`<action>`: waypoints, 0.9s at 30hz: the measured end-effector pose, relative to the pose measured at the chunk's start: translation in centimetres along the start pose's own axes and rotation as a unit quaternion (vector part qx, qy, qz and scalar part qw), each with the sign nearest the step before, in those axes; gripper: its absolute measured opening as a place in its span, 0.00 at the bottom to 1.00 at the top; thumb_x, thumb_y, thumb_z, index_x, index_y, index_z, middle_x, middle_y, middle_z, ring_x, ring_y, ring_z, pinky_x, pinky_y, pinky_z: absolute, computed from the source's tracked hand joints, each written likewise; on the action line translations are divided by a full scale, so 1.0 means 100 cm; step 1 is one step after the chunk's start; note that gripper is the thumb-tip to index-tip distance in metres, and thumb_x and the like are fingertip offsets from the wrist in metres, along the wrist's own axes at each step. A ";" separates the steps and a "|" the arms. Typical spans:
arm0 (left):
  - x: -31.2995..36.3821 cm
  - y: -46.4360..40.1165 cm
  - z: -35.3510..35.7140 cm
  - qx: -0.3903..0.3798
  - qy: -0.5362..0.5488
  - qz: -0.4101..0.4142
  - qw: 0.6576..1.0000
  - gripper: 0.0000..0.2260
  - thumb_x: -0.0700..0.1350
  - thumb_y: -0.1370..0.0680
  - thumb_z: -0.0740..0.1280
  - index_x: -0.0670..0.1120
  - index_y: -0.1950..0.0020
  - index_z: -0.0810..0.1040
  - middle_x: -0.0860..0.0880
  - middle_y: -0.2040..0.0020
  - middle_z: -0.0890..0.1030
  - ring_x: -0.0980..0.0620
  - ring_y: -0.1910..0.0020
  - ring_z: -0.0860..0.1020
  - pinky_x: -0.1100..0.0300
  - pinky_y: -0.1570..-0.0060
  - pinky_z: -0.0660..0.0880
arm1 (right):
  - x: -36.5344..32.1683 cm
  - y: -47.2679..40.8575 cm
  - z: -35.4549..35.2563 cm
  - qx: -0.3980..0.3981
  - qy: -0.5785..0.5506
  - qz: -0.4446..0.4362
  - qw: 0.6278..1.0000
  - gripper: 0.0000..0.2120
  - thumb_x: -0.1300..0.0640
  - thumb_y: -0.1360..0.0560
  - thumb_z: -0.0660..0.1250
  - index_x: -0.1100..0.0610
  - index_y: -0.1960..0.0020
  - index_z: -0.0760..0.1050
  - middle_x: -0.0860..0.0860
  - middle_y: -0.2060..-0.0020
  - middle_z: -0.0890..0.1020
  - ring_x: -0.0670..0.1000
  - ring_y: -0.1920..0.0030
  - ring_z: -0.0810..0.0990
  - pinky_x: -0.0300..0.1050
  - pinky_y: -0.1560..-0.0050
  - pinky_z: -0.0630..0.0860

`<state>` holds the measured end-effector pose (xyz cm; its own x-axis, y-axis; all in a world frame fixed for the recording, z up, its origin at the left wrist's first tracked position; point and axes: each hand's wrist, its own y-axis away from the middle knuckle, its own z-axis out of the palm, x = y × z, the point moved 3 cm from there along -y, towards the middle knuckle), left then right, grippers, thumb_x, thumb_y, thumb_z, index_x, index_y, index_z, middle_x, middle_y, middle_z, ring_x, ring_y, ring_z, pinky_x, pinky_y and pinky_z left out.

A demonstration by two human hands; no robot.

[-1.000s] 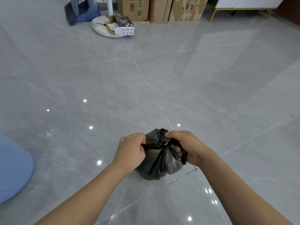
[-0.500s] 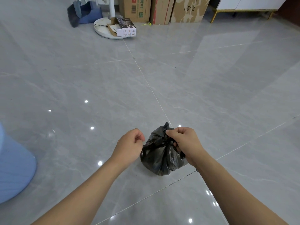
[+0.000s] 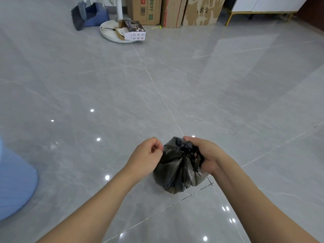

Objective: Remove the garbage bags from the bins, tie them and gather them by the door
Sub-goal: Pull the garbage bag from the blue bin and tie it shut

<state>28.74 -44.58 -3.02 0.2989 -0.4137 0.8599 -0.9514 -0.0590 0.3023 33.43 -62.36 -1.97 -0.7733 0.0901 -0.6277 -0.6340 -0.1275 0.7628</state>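
Head view, looking down at a grey tiled floor (image 3: pixel 175 85). At 9 o'clock, at the left edge, part of a pale blue ribbed object (image 3: pixel 14 183) stands on the floor; its full form lies outside the frame. At 11 o'clock, a blue dustpan (image 3: pixel 91 14) with a dark broom head beside it lies near a round white stand base (image 3: pixel 112 35), from which a white pole rises. A small printed carton (image 3: pixel 134 31) with an open flap rests on that base. At 12 o'clock, brown cardboard boxes (image 3: pixel 173 11) stand in a row on the floor. At 1 o'clock, a white cabinet (image 3: pixel 263 4) on thin gold-coloured legs stands at the upper right.

Near 6 o'clock, low in the frame, the left hand (image 3: pixel 145 158) has its fingers curled, with thumb and fingertips meeting at the left edge of the black garbage bag (image 3: pixel 177 174); whether they pinch a fold of plastic cannot be told. The bag sits on the floor where tile seams cross, its body rounded and its top gathered into a bunched neck. The right hand (image 3: pixel 206 155) is clamped round that neck, fingers wrapped over the dark twisted plastic at the top right of the bag. Both bare forearms enter from the bottom edge and converge on the bag.
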 end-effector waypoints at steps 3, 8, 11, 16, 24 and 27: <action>0.002 0.000 0.003 0.003 0.021 -0.004 1.000 0.07 0.42 0.23 0.61 0.52 0.56 0.76 0.48 0.58 0.80 0.48 0.59 0.78 0.50 0.54 0.78 | 0.001 -0.002 0.001 -0.032 -0.024 0.022 0.999 0.15 0.58 0.27 0.70 0.62 0.42 0.80 0.54 0.63 0.78 0.48 0.72 0.74 0.39 0.69 0.75; 0.004 -0.004 -0.006 0.067 0.063 -0.026 0.995 0.06 0.41 0.22 0.60 0.48 0.55 0.76 0.53 0.58 0.77 0.53 0.61 0.75 0.58 0.60 0.73 | 0.003 -0.003 -0.004 -0.020 0.001 0.003 1.000 0.15 0.66 0.25 0.60 0.65 0.42 0.79 0.53 0.64 0.76 0.45 0.74 0.68 0.35 0.78 0.68; 0.002 -0.006 -0.010 0.068 0.075 -0.028 0.994 0.07 0.40 0.23 0.60 0.47 0.56 0.76 0.53 0.60 0.76 0.54 0.65 0.73 0.60 0.65 0.69 | 0.004 0.000 -0.004 0.007 0.073 -0.038 0.997 0.17 0.72 0.27 0.57 0.66 0.46 0.81 0.56 0.64 0.79 0.45 0.77 0.73 0.36 0.76 0.72; -0.002 -0.008 -0.008 0.061 0.079 -0.035 0.994 0.07 0.40 0.23 0.60 0.48 0.56 0.77 0.54 0.60 0.76 0.54 0.63 0.73 0.59 0.64 0.67 | 0.001 0.001 -0.005 0.081 0.270 -0.128 0.951 0.08 0.65 0.27 0.64 0.70 0.56 0.79 0.56 0.71 0.75 0.51 0.73 0.73 0.44 0.66 0.71; -0.001 -0.007 -0.002 0.035 0.065 -0.033 0.997 0.06 0.42 0.22 0.61 0.47 0.55 0.77 0.53 0.60 0.76 0.54 0.62 0.74 0.59 0.60 0.72 | 0.006 0.005 -0.003 0.027 0.118 -0.042 0.992 0.12 0.62 0.25 0.63 0.60 0.67 0.70 0.53 0.76 0.71 0.49 0.79 0.70 0.38 0.78 0.67; -0.002 -0.008 0.000 0.021 0.075 -0.024 0.997 0.06 0.42 0.23 0.62 0.48 0.57 0.77 0.52 0.61 0.77 0.53 0.61 0.74 0.59 0.58 0.72 | 0.008 0.004 -0.004 -0.020 0.006 0.004 1.000 0.14 0.60 0.24 0.60 0.59 0.68 0.71 0.52 0.78 0.75 0.48 0.81 0.72 0.35 0.81 0.68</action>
<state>29.46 -44.46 -3.42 0.3493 -0.2687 0.8977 -0.9369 -0.1146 0.3303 32.56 -62.67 -2.29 -0.7774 0.0777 -0.6242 -0.6273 -0.1680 0.7604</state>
